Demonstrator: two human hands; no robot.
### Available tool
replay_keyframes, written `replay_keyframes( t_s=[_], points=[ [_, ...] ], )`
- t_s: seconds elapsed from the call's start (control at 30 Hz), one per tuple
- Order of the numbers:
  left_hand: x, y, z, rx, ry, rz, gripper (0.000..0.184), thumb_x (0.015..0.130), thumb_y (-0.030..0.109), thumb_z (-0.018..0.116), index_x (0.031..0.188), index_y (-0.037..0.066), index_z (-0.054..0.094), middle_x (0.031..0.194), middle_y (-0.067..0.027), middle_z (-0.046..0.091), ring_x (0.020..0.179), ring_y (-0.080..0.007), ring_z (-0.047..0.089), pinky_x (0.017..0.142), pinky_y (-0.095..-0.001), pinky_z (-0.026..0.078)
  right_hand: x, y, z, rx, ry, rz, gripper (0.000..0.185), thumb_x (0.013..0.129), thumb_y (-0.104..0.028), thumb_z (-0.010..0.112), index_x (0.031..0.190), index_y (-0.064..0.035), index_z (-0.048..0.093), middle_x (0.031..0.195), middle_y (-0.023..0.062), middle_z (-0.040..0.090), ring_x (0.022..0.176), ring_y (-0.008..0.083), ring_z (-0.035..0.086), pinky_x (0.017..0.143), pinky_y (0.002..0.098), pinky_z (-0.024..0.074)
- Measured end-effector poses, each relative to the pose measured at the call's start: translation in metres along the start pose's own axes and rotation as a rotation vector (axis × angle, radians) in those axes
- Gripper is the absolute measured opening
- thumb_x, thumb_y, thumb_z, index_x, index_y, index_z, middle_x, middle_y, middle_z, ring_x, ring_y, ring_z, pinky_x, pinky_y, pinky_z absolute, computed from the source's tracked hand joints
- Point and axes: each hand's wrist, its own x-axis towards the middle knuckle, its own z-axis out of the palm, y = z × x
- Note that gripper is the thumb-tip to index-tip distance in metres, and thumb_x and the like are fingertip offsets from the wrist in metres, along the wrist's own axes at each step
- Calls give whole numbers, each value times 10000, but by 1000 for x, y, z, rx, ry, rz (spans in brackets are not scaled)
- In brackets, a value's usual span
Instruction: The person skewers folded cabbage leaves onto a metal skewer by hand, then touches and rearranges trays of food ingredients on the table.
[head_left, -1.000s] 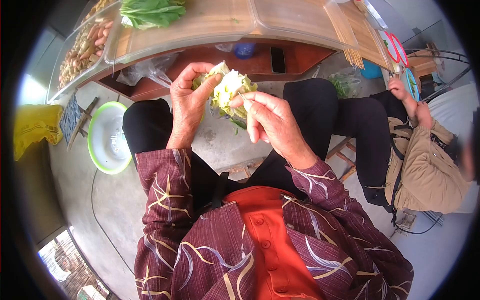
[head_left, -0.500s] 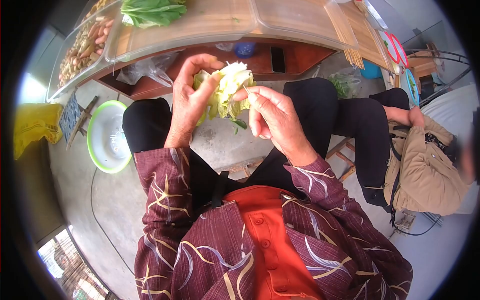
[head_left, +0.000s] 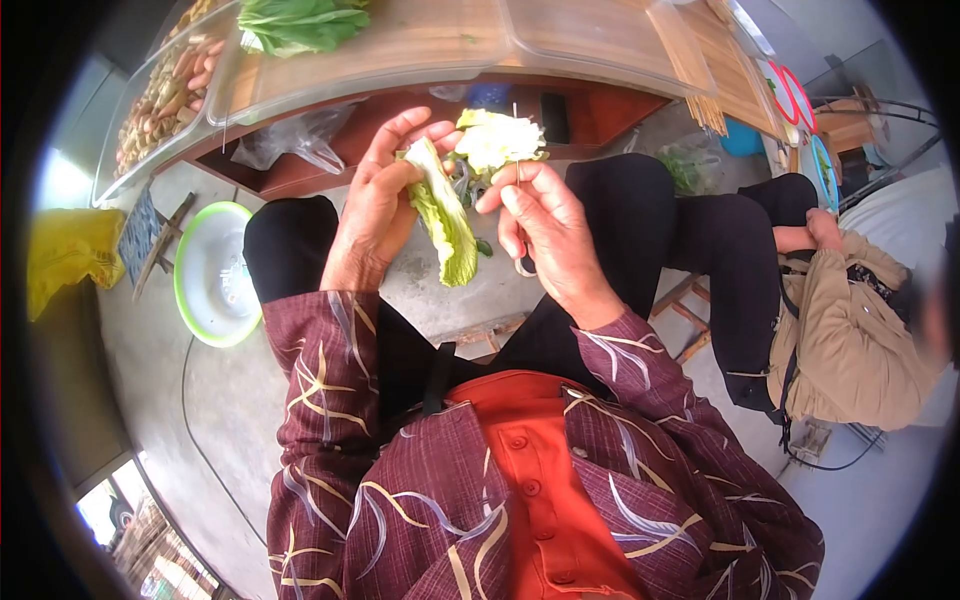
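Shirt [head_left: 530, 470], orange-red, is at the bottom centre of the frame. Above it, in the upper middle, the right hand [head_left: 550, 235] has a narrow grip: thumb and forefinger pinch a thin stick [head_left: 519, 172], which carries a bunch of pale leaves [head_left: 497, 143]. To its left, the left hand [head_left: 375, 205] holds one long green leaf [head_left: 443, 222] by its upper end, and this leaf hangs down beside the bunch. At the left of the frame, a white bowl [head_left: 218, 275] with green rim stands on the floor [head_left: 170, 400]. At the right sits another person [head_left: 850, 340] in a tan jacket. Farther, below the desk [head_left: 430, 25], plastic bags [head_left: 300, 138] lie on a red shelf [head_left: 380, 125]. On the desk, green leafy vegetable [head_left: 303, 25] lies at the upper left.
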Motion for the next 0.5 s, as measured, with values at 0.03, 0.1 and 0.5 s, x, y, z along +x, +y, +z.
replay_keyframes(
  t_s=[0.03,0.1,0.5],
  points=[
    [0,-4,2,-11,-34,7,543,786,-120,389,1311,12,429,1275,-182,528,1176,-272,556,984,-375,478,3,7,-2,23,19,-16,118,982,-149,549,1059,-59,540,922,42,621,604,32,502,528,172,395],
    [0,-9,8,-25,-42,35,535,798,-118,397,1314,16,428,1287,-182,523,1187,-270,549,989,-371,475,6,18,1,47,37,-28,117,968,-140,575,1049,-62,541,927,35,618,647,32,526,550,169,413],
    [-5,-29,13,175,-10,142,419,905,4,551,1311,42,452,1242,-87,538,1127,-175,542,978,-321,448,11,26,-5,47,217,-73,168,891,-22,656,1032,-23,563,940,13,604,848,60,563,769,215,474]
  ],
)
